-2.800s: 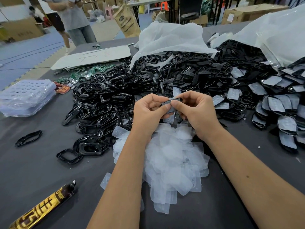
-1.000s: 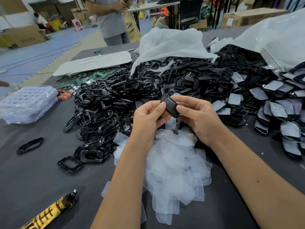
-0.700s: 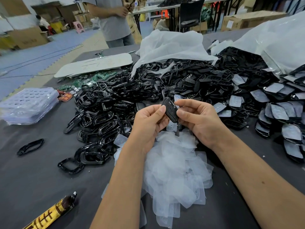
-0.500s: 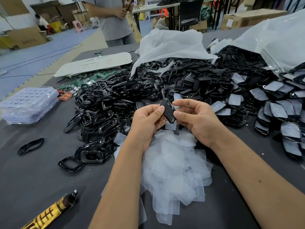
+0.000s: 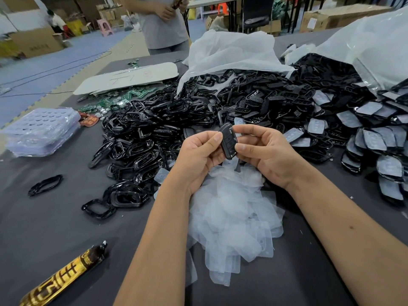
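**Fig.** A dark grey tabletop (image 5: pixel 50 228) is shown. Its far half is covered by a heap of black plastic frames (image 5: pixel 159 129) spilled from a white bag (image 5: pixel 229 51). Film-covered shells (image 5: pixel 375 138) are laid out at the right. A pile of translucent film pieces (image 5: pixel 231 217) is seen nearer the viewer, directly below the hands.

The left hand (image 5: pixel 198 157) and the right hand (image 5: pixel 267 151) are brought together above this pile, clear of the tabletop. A black key-fob shell (image 5: pixel 229 140) is pinched between them. Its left edge is pressed by the left thumb tip, with the fingers curled behind. Its right edge is gripped by the curled right thumb and forefinger. The shell is held roughly upright, with its button face turned towards the viewer.

A slip is judged the likeliest fault. Because the shell is held only at its edges by fingertips, uneven pressure could let it twist free. It could then drop into the film pile or the frames and be lost among similar parts.
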Action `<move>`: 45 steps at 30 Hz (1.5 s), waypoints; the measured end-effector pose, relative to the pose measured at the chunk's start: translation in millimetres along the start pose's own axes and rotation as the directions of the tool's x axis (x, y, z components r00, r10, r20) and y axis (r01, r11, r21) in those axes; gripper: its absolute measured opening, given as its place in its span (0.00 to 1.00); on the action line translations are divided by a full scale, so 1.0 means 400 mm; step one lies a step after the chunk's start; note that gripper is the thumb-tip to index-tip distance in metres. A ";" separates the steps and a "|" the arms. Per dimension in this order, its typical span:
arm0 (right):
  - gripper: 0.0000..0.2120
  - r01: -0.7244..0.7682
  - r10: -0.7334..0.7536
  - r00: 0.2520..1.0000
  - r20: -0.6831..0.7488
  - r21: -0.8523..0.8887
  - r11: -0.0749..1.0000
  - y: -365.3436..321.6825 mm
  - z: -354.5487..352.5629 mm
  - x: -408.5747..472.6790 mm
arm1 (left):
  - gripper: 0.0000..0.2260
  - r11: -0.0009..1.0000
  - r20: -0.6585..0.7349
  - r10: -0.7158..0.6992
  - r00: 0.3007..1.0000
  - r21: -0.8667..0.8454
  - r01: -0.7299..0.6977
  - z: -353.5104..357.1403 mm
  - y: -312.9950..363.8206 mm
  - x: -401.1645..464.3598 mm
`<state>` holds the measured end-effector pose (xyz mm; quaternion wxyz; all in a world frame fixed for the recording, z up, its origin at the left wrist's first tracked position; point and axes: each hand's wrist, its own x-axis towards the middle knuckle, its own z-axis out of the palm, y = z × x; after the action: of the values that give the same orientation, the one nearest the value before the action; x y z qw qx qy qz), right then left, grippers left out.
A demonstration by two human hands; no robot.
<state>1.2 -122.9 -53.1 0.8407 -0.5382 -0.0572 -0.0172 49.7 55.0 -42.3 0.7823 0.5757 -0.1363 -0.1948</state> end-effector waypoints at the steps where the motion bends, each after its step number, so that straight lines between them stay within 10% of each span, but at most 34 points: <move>1: 0.18 -0.004 0.004 1.000 0.000 0.001 1.000 0.000 0.000 0.000 | 0.09 1.000 -0.003 0.001 1.000 0.000 -0.001 -0.001 0.000 -0.001; 19: 0.11 0.056 -0.067 0.997 -0.050 -0.188 0.981 -0.036 0.004 -0.022 | 0.04 0.967 0.020 0.141 0.990 0.211 -0.142 0.006 0.012 -0.007; 27: 0.15 0.100 -0.405 0.907 -0.115 -0.875 0.473 -0.168 -0.081 -0.072 | 0.12 0.770 0.074 0.238 0.968 0.593 -0.235 0.164 0.016 0.076; 33: 0.12 -0.170 -0.564 0.803 -0.194 -0.981 0.096 -0.259 -0.196 -0.168 | 0.22 0.527 0.245 0.294 0.924 0.764 -0.371 0.437 -0.050 0.094; 41: 0.14 -0.542 -0.353 0.790 -0.501 -0.840 -0.021 -0.308 -0.259 -0.199 | 0.25 0.382 0.183 0.302 0.935 0.876 -0.295 0.469 -0.075 0.104; 45: 0.17 -0.498 -0.506 0.749 -0.427 -0.867 -0.004 -0.310 -0.226 -0.166 | 0.20 0.355 -0.012 0.412 0.911 0.923 -0.148 0.389 -0.060 0.131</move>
<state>-68.8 -259.0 14.1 0.1517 -0.9179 0.2732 -0.2446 24.6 -107.4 -18.9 0.3752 0.8924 -0.2201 0.1202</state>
